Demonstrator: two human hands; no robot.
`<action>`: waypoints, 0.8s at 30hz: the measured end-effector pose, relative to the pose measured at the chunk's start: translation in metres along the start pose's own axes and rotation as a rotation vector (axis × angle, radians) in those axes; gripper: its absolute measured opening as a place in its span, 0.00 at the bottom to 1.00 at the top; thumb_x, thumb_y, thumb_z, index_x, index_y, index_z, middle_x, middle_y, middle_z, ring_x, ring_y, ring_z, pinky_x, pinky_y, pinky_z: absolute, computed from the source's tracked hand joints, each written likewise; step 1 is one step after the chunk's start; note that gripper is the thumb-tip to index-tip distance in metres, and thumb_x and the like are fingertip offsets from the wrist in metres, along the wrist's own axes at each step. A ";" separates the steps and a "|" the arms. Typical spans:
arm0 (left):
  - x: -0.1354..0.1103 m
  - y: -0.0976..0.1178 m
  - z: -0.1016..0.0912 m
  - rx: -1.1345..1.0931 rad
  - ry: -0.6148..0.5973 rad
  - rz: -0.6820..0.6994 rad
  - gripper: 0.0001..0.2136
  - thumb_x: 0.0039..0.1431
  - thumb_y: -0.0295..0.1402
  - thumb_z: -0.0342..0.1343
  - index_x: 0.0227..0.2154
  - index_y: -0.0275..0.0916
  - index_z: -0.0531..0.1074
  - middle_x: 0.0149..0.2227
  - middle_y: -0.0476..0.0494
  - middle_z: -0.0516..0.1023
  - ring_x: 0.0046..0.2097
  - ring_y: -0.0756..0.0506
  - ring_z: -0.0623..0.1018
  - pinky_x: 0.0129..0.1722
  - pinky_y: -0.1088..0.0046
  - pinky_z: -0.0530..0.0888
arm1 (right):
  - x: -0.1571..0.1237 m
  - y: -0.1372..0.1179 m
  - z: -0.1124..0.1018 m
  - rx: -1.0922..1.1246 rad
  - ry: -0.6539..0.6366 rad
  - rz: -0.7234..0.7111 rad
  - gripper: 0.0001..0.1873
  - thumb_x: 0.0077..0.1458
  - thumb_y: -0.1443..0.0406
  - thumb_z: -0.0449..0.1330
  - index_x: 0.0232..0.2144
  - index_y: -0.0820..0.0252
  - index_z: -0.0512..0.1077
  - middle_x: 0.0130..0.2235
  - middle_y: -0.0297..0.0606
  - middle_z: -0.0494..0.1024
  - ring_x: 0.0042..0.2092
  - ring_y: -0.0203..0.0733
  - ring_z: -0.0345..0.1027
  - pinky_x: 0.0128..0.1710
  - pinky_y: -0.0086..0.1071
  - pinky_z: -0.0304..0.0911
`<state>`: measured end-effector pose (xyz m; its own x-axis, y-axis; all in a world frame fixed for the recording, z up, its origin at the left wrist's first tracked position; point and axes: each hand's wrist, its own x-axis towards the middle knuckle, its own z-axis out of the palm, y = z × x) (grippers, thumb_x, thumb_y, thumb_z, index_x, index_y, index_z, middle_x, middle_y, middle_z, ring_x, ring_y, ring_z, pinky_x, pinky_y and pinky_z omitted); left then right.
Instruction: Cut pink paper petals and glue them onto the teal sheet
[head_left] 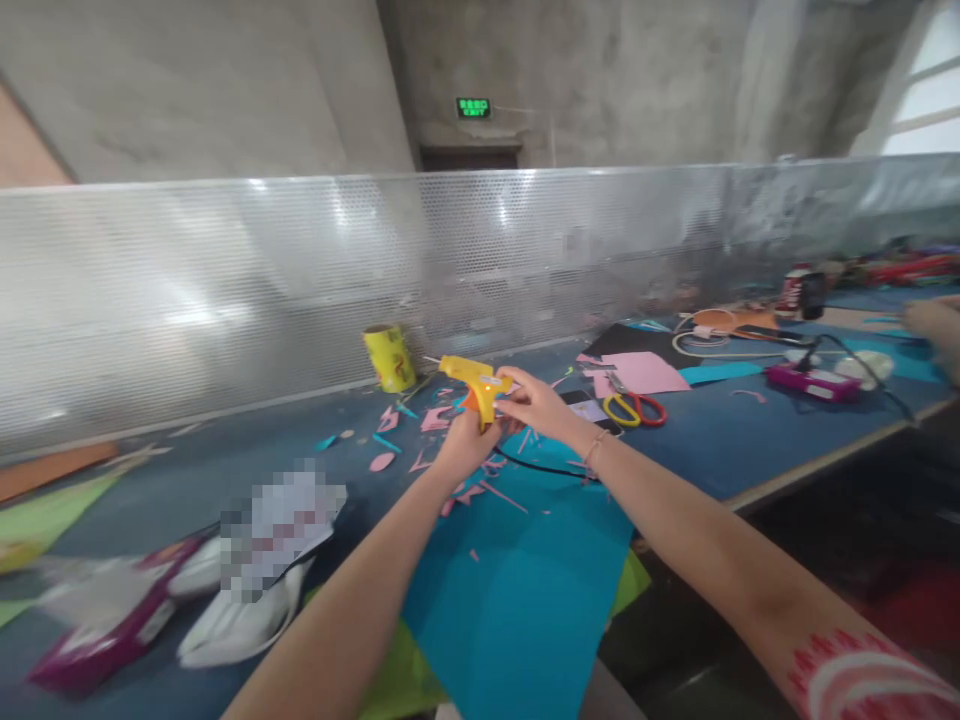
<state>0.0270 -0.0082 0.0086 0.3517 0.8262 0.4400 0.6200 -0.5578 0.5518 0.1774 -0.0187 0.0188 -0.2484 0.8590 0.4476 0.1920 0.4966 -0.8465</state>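
A yellow hot glue gun (466,373) with an orange trigger is held up over the table, its nozzle pointing left. My left hand (466,445) is wrapped round its handle from below. At the back end of the gun, my right hand (531,400) pinches with thumb and finger; whether it grips the gun or a small glue stick there, I cannot make out. The gun's black cord (551,468) trails right across a blue paper sheet (517,580). Pink paper scraps (504,497) lie scattered beneath my hands.
Right of my hands lie scissors (634,409) with yellow and red handles and pink paper (645,372). A yellow can (389,358) stands behind, near the mesh divider (225,300). Purple packs (814,382) lie right and lower left. Another person's hand (934,325) shows far right.
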 end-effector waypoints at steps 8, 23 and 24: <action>-0.002 -0.003 0.003 -0.091 -0.010 0.035 0.11 0.50 0.35 0.47 0.17 0.38 0.57 0.16 0.53 0.59 0.19 0.54 0.59 0.20 0.77 0.54 | -0.003 -0.003 -0.002 -0.006 0.002 0.000 0.23 0.49 0.64 0.57 0.49 0.55 0.59 0.22 0.28 0.71 0.19 0.35 0.67 0.19 0.30 0.67; -0.003 0.003 0.002 -0.104 -0.008 -0.002 0.10 0.49 0.34 0.47 0.16 0.38 0.56 0.16 0.53 0.59 0.20 0.54 0.60 0.21 0.76 0.55 | -0.002 -0.002 -0.003 -0.065 -0.009 0.000 0.24 0.50 0.63 0.56 0.50 0.55 0.56 0.22 0.28 0.70 0.19 0.35 0.66 0.20 0.30 0.65; -0.003 0.003 0.002 -0.098 -0.003 -0.004 0.10 0.49 0.34 0.47 0.17 0.38 0.56 0.17 0.53 0.59 0.21 0.54 0.61 0.21 0.77 0.55 | -0.003 -0.002 -0.003 -0.068 -0.009 -0.009 0.24 0.50 0.62 0.56 0.50 0.54 0.56 0.22 0.27 0.69 0.19 0.35 0.66 0.20 0.31 0.65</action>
<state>0.0292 -0.0125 0.0079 0.3518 0.8286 0.4354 0.5499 -0.5594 0.6203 0.1807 -0.0216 0.0204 -0.2588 0.8537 0.4518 0.2534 0.5114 -0.8211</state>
